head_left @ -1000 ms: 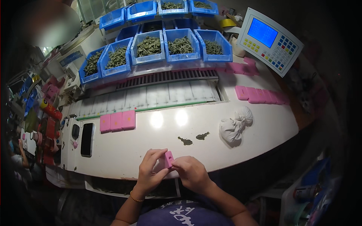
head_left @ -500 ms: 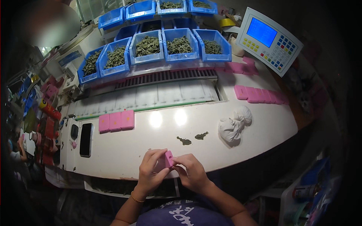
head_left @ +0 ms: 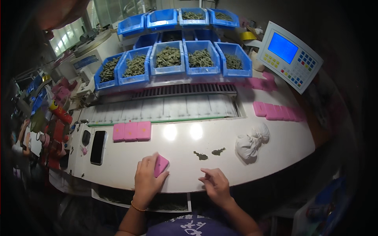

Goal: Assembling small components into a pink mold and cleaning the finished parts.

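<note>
My left hand (head_left: 146, 176) is closed around a pink block (head_left: 161, 166), thumb on its near right side and fingers along its left. The block is tilted just above or on the white worktop; I cannot tell whether it touches. To the right, my right hand (head_left: 216, 184) is apart from the block, with fingers half bent and a gap between the fingertips, and I see nothing in it. Beyond that hand lie two small dark green pieces of irregular, flat shape, one to the left (head_left: 201, 156) and one to the right (head_left: 218, 151).
Three pink blocks (head_left: 132, 131) stand side by side near a dark phone (head_left: 98, 147). A knotted white cloth bundle (head_left: 248, 146) lies right. More pink blocks (head_left: 277, 111) line the right edge. Blue bins (head_left: 202, 70) of green pieces stand behind, beside a keypad panel (head_left: 289, 57).
My hands have come apart. The left has kept the pink block and moved it left, turning its broad face up; the right has let go and moved right. The whole view has shifted slightly.
</note>
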A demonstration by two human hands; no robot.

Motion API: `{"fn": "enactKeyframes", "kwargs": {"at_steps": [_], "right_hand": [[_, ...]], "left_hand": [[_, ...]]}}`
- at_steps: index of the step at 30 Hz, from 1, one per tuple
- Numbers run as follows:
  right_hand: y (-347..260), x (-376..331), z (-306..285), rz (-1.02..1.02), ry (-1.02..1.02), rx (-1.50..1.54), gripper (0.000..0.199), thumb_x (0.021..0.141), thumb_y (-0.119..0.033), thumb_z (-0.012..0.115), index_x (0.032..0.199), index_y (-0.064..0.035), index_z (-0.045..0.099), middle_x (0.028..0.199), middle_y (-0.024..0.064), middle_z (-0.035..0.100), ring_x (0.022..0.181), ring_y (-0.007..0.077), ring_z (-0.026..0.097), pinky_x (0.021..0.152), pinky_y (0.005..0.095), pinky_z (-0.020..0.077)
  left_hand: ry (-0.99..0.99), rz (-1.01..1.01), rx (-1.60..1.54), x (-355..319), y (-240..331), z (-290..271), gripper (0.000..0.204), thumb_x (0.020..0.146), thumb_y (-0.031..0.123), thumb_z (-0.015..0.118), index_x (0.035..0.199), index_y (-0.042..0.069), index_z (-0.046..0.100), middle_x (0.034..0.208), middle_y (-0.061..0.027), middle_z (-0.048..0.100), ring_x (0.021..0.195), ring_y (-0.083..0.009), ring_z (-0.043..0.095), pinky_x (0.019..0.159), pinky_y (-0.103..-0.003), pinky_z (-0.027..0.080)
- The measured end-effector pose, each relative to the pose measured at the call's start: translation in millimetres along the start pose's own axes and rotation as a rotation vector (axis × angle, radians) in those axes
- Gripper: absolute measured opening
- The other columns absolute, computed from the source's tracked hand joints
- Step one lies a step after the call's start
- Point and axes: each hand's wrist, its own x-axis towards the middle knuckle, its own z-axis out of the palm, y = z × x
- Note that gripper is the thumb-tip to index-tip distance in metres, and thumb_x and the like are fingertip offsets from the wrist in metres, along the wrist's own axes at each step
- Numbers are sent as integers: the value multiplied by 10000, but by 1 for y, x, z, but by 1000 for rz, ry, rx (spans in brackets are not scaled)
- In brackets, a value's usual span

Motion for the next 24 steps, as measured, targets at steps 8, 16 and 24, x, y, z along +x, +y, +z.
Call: {"fn": "enactKeyframes", "kwargs": {"at_steps": [8, 16, 24], "right_hand": [[9, -1, -9, 263, 51, 131, 226, 863, 20, 699, 1082, -38, 701, 758, 78, 647, 682, 169, 657, 591, 275, 533], [10, 1, -12, -46, 44, -138, 177, 836, 11, 723, 1005, -41, 706, 823, 103, 680, 694, 250, 636, 617, 329, 501], [8, 14, -3, 137, 208, 19, 155, 926, -10, 647, 1077, -4, 678, 994, 100, 651, 833, 147, 617, 734, 250, 505]], "left_hand": [[136, -64, -78, 93, -17, 21, 401, 808, 232, 737, 1141, 24, 653, 1070, -174, 648, 1030, -335, 600, 886, -429, 490], [252, -229, 452, 213, -101, 57, 363, 843, 262, 699, 1116, 36, 620, 1076, -160, 628, 1030, -373, 578, 908, -461, 486], [-159, 281, -149, 106, -43, 63, 333, 866, 235, 716, 1133, 43, 665, 1262, -156, 610, 1138, -348, 550, 994, -428, 448]]}}
